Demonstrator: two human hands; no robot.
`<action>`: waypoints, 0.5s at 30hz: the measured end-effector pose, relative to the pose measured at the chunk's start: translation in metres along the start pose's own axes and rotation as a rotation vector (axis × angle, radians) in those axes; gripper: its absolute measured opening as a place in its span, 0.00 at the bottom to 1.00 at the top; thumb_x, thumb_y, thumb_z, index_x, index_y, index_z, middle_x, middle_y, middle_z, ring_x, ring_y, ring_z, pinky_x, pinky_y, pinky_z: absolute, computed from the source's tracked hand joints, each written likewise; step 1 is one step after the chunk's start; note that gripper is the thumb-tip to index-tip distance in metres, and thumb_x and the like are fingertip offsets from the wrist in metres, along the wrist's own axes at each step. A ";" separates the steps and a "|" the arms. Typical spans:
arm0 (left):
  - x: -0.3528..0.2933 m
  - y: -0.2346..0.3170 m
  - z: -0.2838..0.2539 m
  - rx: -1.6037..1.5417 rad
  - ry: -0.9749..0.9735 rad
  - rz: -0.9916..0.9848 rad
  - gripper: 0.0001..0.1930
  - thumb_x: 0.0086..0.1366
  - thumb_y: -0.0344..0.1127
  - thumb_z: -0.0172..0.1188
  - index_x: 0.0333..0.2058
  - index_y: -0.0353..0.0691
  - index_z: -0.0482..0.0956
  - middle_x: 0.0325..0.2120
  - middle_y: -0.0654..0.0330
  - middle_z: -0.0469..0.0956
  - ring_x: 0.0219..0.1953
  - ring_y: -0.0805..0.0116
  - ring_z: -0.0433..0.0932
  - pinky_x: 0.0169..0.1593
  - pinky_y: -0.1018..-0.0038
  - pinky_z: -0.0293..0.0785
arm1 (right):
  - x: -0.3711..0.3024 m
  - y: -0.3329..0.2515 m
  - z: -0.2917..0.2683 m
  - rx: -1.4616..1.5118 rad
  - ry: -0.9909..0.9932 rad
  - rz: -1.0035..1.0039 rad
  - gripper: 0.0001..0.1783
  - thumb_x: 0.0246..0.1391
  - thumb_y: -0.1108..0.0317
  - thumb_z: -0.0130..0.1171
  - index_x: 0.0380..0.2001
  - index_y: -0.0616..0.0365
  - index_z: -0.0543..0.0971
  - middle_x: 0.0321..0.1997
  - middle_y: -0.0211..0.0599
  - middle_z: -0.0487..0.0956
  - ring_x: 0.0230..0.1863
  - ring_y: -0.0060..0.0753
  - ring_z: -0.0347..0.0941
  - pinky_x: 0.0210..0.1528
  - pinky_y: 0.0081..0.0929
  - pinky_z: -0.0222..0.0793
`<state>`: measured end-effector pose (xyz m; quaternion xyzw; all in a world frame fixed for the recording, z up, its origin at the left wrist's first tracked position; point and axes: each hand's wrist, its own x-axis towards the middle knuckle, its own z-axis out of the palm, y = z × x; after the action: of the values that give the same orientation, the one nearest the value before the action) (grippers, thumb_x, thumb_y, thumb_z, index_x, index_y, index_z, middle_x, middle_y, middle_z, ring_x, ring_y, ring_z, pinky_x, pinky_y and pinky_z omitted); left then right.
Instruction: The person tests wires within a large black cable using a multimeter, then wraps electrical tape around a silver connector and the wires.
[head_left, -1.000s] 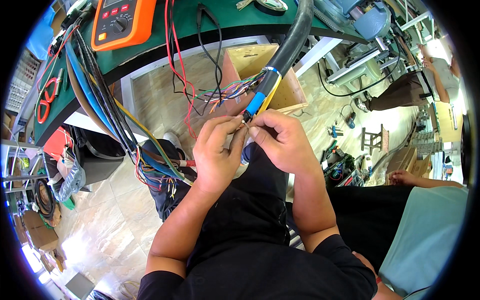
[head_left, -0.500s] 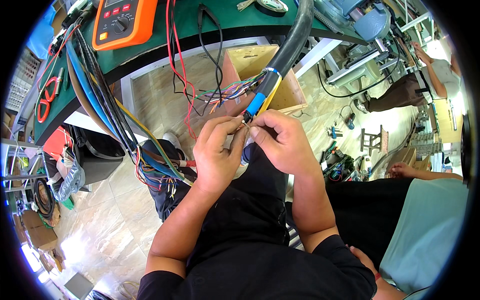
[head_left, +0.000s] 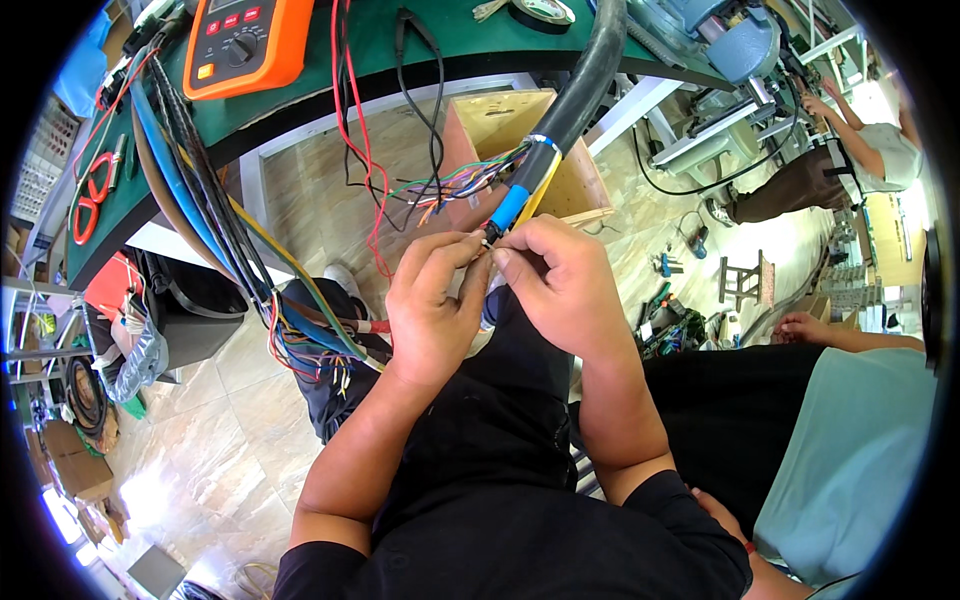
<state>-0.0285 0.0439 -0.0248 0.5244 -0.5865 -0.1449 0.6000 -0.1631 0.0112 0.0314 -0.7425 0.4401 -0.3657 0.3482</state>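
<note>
A thick black cable [head_left: 592, 85] hangs over the bench edge toward me. From its cut end come a blue-sleeved core [head_left: 510, 207], a yellow core [head_left: 540, 192] and a bundle of thin coloured wires [head_left: 478, 177]. Just below the blue core's end, my left hand [head_left: 428, 295] pinches a thin wire between thumb and fingers. My right hand [head_left: 565, 285] meets it there, thumb and forefinger closed on the same small wire ends. The fingertips partly cover those ends, so their exact shape is hidden.
On the green bench [head_left: 350, 45] lie an orange multimeter [head_left: 245, 45], red-handled scissors [head_left: 92, 200] and a tape roll [head_left: 542, 12]. A second stripped cable bundle [head_left: 205, 190] hangs at left. Beneath stands a wooden box [head_left: 500, 118]. A co-worker's pale shirt [head_left: 850, 440] is close at right.
My right hand has shifted slightly left, its thumb and forefinger still at the wire ends. My left hand stays nearly still. The far person at right has moved their arms.
</note>
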 end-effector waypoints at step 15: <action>0.014 0.004 -0.017 -0.317 -0.141 -0.334 0.08 0.63 0.31 0.59 0.36 0.30 0.79 0.28 0.55 0.80 0.30 0.72 0.78 0.35 0.76 0.73 | -0.005 0.002 0.010 -0.160 0.121 -0.122 0.04 0.49 0.75 0.62 0.30 0.59 0.78 0.28 0.40 0.75 0.28 0.43 0.74 0.30 0.33 0.68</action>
<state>-0.0122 0.0425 -0.0101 0.5018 -0.5022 -0.3687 0.6001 -0.1572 0.0164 0.0236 -0.7697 0.4423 -0.3942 0.2377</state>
